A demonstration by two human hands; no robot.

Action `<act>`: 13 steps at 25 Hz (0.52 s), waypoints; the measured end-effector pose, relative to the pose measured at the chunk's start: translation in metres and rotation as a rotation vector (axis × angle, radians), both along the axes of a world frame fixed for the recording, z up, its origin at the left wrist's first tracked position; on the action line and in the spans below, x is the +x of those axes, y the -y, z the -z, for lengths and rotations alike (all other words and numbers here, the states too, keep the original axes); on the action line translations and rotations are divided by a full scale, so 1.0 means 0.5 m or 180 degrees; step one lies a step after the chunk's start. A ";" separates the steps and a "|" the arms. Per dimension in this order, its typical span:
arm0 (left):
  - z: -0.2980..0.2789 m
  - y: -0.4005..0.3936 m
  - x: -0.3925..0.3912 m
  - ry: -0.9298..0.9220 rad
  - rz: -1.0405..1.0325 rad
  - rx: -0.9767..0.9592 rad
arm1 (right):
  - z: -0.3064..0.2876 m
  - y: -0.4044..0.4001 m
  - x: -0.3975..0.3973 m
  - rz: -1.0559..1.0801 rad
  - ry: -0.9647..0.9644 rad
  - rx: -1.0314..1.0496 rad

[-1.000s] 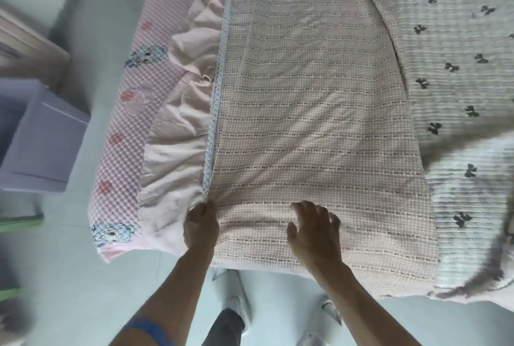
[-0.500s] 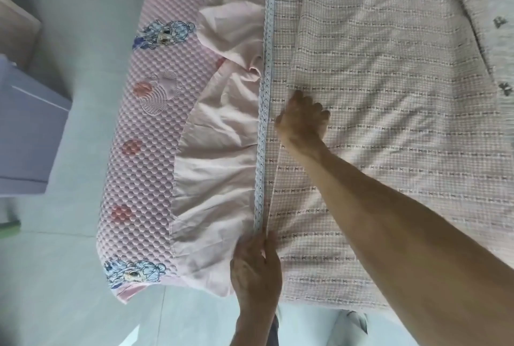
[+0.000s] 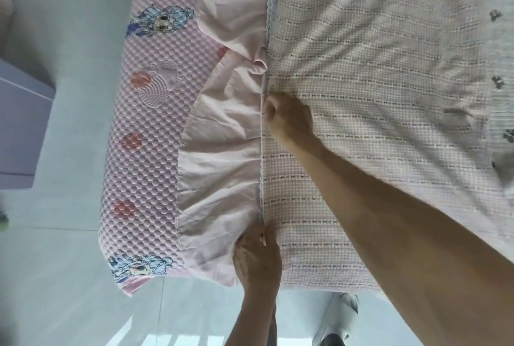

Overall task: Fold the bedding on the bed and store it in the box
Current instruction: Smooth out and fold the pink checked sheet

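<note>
With the woven blanket (image 3: 361,95) spread across the frame's centre and right, its lace-trimmed edge (image 3: 262,165) is pinched by the left hand (image 3: 257,259) and gripped by the curled right hand (image 3: 289,120), and should be kept taut before folding.

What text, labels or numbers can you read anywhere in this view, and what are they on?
None: no words, labels, brands or numbers show.
The pink mattress pad carries only cartoon figures and red flower shapes.
The checked blanket that the left hand and right hand hold at its lace edge has only a woven pattern.
The purple box shows no marking.
</note>
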State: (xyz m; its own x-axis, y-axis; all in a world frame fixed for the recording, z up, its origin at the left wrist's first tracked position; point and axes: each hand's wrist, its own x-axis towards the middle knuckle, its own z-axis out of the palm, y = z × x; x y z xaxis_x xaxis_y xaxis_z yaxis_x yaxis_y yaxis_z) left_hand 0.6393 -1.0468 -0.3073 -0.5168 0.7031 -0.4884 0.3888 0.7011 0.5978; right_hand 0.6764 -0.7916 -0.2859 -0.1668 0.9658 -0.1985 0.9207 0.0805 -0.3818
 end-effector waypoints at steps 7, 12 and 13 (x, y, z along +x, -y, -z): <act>-0.048 0.040 0.018 -0.1184 0.1057 0.0169 | 0.020 0.482 0.224 -0.0027 0.0667 -0.0228; -0.038 0.001 0.130 -0.1598 0.3201 0.0857 | 0.008 0.471 0.390 0.0015 0.0482 -0.0113; -0.010 0.023 0.123 -0.1742 0.3337 0.0730 | 0.017 0.468 0.449 0.0255 0.0730 -0.0168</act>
State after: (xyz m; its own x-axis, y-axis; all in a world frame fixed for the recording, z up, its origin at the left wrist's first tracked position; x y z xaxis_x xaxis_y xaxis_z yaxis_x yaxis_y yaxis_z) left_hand 0.7009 -1.0581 -0.3023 0.2579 0.9470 -0.1917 0.9468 -0.2083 0.2452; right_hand 0.9008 -1.0254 -0.2943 -0.0348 0.9614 -0.2728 0.9864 -0.0108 -0.1638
